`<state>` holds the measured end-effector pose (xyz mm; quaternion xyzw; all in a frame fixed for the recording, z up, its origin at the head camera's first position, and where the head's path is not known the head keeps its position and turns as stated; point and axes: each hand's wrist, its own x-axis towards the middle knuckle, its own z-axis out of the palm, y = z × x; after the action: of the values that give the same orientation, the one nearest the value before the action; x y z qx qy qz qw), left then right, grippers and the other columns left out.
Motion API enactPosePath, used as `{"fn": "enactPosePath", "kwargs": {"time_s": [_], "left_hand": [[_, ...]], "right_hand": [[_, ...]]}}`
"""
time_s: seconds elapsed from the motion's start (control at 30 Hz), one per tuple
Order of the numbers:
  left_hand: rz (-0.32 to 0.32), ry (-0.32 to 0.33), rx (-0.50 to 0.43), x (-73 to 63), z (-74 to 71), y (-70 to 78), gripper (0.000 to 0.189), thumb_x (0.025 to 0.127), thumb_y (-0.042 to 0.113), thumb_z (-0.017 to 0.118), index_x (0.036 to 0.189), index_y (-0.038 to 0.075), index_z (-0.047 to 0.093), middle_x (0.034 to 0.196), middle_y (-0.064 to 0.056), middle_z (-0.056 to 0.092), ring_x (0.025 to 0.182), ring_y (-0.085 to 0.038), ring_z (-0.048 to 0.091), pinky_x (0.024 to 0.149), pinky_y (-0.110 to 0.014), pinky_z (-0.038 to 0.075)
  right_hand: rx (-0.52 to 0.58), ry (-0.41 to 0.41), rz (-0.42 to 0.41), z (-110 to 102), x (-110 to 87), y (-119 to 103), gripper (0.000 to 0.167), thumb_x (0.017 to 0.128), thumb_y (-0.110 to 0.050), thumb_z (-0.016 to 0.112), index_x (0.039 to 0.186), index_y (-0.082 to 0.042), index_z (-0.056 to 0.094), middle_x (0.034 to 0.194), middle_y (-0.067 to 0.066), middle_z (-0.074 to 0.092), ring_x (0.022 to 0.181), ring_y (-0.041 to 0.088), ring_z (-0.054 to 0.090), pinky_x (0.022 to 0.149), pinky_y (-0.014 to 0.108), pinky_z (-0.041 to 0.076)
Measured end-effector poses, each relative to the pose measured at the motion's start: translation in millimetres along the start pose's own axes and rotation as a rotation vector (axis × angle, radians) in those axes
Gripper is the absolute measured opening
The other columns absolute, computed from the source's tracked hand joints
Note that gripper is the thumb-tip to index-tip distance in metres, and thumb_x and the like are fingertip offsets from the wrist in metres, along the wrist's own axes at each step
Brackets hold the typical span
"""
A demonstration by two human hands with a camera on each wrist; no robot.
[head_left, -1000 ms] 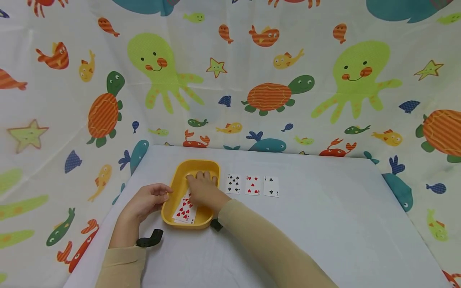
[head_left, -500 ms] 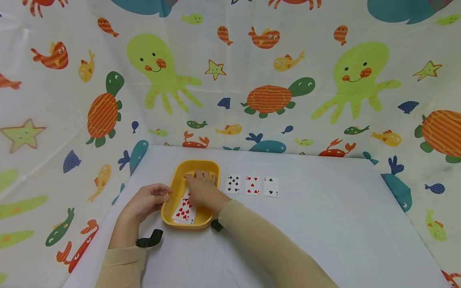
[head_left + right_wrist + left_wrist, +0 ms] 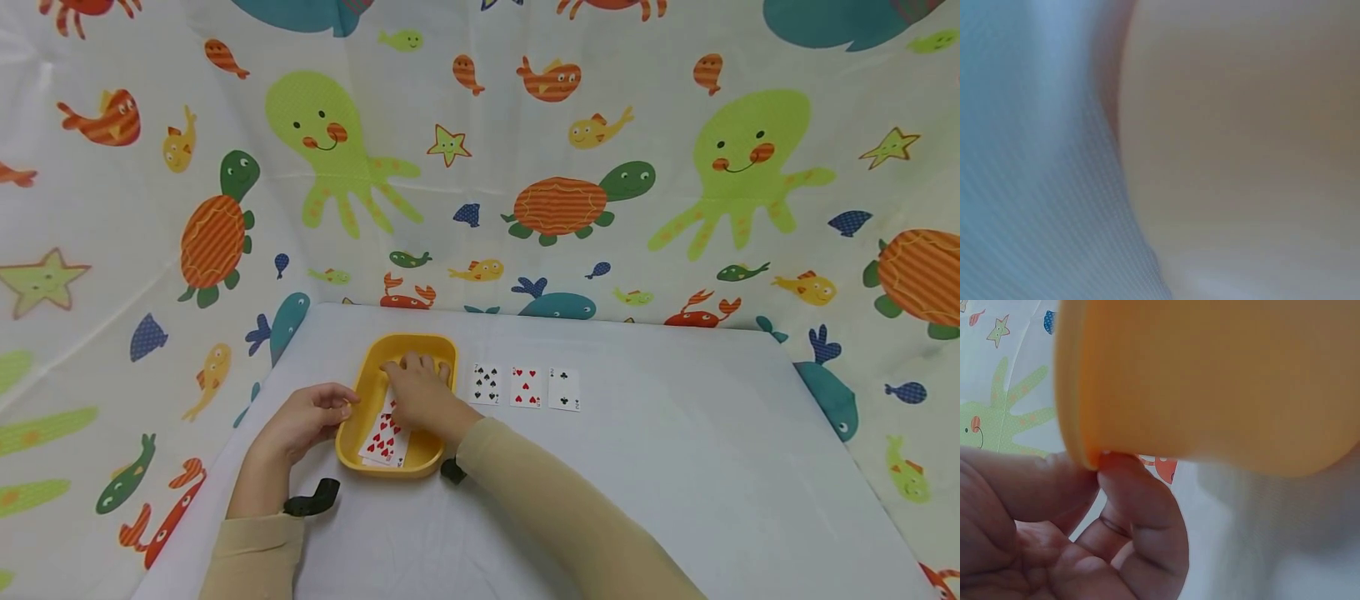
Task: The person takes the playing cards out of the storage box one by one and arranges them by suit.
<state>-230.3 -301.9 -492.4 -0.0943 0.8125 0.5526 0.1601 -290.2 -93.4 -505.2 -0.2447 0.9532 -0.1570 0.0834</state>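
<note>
A yellow plastic tray (image 3: 348, 454) stands at the table's left side, with several playing cards (image 3: 385, 440) overlapping inside it; a card of red hearts lies on top. My left hand (image 3: 310, 421) pinches the tray's left rim between thumb and index finger, as the left wrist view shows with the tray's wall (image 3: 1222, 381) close up. Inside the tray, my right hand (image 3: 423, 400) reaches over the upper ends of the cards, its fingers spread toward the far end. I cannot tell whether its fingertips hold a card. The right wrist view is mostly filled by the tray's blurred outer wall (image 3: 1241, 150).
Right of the tray, three face-up cards lie in a row: a seven of spades (image 3: 485, 384), a five of hearts (image 3: 526, 387) and a two of clubs (image 3: 565, 389). A white cloth covers the table (image 3: 690, 450). Behind hangs a sea-animal printed curtain (image 3: 465, 117).
My right hand's thumb has shifted very slightly left within the tray. My left hand, the tray and the cards in the row stay where they were.
</note>
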Motion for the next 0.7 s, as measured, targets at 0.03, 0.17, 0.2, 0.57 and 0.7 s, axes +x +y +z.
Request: {"fn": "enactPosePath", "kwargs": {"time_s": [0.03, 0.17, 0.2, 0.57, 0.7], "left_hand": [[0.004, -0.003, 0.003, 0.2, 0.2, -0.3, 0.032, 0.106, 0.013, 0.066, 0.135, -0.001, 0.067, 0.131, -0.019, 0.068, 0.094, -0.023, 0.063, 0.083, -0.022, 0.060], [0.002, 0.002, -0.006, 1.5, 0.4, -1.5, 0.031, 0.106, 0.010, 0.065, 0.135, -0.002, 0.066, 0.125, -0.016, 0.071, 0.092, -0.022, 0.063, 0.080, -0.023, 0.060], [0.004, 0.000, -0.007, 1.6, 0.4, -1.6, 0.031, 0.106, 0.010, 0.065, 0.135, -0.003, 0.066, 0.123, -0.015, 0.071, 0.091, -0.022, 0.062, 0.079, -0.024, 0.060], [0.005, 0.004, -0.011, 2.9, 2.0, -1.7, 0.029, 0.106, 0.008, 0.065, 0.133, -0.003, 0.067, 0.121, -0.014, 0.072, 0.090, -0.023, 0.062, 0.079, -0.025, 0.061], [0.001, 0.005, -0.006, 3.4, 2.4, -0.3, 0.028, 0.106, 0.007, 0.063, 0.132, -0.003, 0.067, 0.121, -0.015, 0.071, 0.090, -0.023, 0.062, 0.080, -0.025, 0.061]], "right_hand": [[0.000, 0.002, -0.002, -0.8, -0.2, -0.2, 0.082, 0.086, -0.028, 0.089, 0.158, -0.034, 0.050, 0.142, 0.001, 0.050, 0.133, 0.026, 0.042, 0.115, 0.054, 0.034], [-0.006, 0.010, -0.010, -4.1, -1.8, -1.8, 0.081, 0.087, -0.029, 0.087, 0.158, -0.035, 0.049, 0.144, 0.000, 0.050, 0.135, 0.026, 0.042, 0.116, 0.055, 0.033], [-0.008, 0.012, -0.012, -4.9, -2.3, -2.4, 0.081, 0.087, -0.029, 0.087, 0.158, -0.035, 0.049, 0.145, 0.000, 0.051, 0.135, 0.026, 0.042, 0.116, 0.055, 0.033], [0.045, 0.033, -0.038, -6.9, -1.5, -1.5, 0.081, 0.088, -0.034, 0.087, 0.158, -0.038, 0.047, 0.152, 0.000, 0.049, 0.142, 0.027, 0.039, 0.123, 0.057, 0.030], [0.085, 0.048, -0.056, -10.6, -0.3, -1.0, 0.083, 0.087, -0.038, 0.088, 0.159, -0.038, 0.046, 0.155, -0.001, 0.049, 0.143, 0.026, 0.040, 0.122, 0.055, 0.034]]}}
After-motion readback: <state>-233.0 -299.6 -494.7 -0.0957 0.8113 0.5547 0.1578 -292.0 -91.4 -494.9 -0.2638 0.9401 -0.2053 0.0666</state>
